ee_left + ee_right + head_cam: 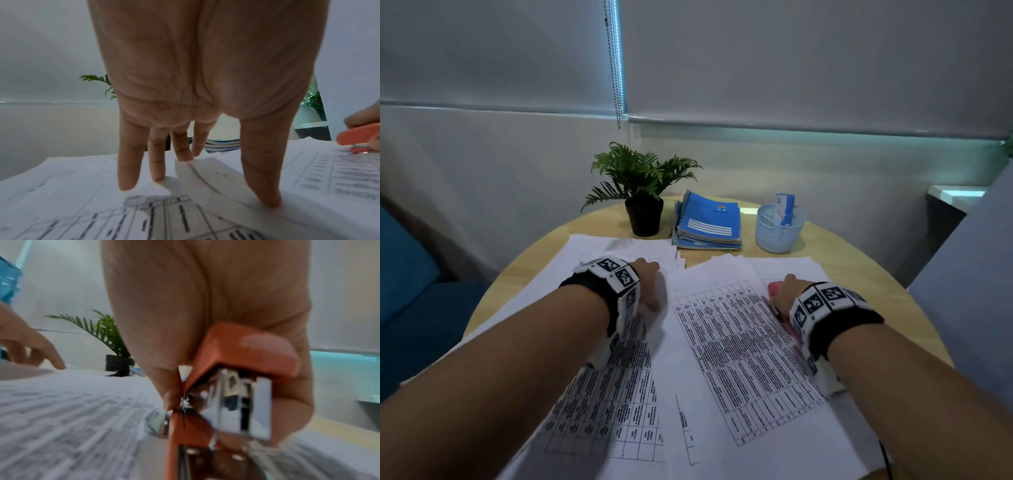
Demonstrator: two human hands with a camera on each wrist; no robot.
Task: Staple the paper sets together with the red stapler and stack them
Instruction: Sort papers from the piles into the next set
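Forearms: your two bare forearms fill the near edge of the head view, both reaching forward over printed sheets.
Left hand (650,287): fingers straight and spread, tips pressing down on the paper sets; nothing gripped. In the left wrist view the fingers (129,170) pin a corner where one sheet edge lifts slightly.
Right hand (787,291): curled round the red stapler (242,353), thumb on one side, fingers on the other. Firm hold.
Red stapler position: at the right edge of the centre paper set (743,342), toward its far corner. Whether the sheets sit between the stapler's arms cannot be read; the right wrist view is blurred.
Paper sets: left paper set (606,404) under your left forearm; centre one overlapping it; further sheets fanned out behind toward the notebooks.
Key relation: stapler's long axis runs roughly along your right forearm, nose pointing away from you. Centre set lies just left of your right hand. Left hand holds the far-left corner, well apart from the stapler.
Judgement: next squeeze needs the sheet edges squared first; the lifted corner suggests misalignment risk.
Tabletop (859,270): round, wood-toned. Potted plant (643,192), blue spiral notebooks (709,219), mesh basket (779,233) at the far side.
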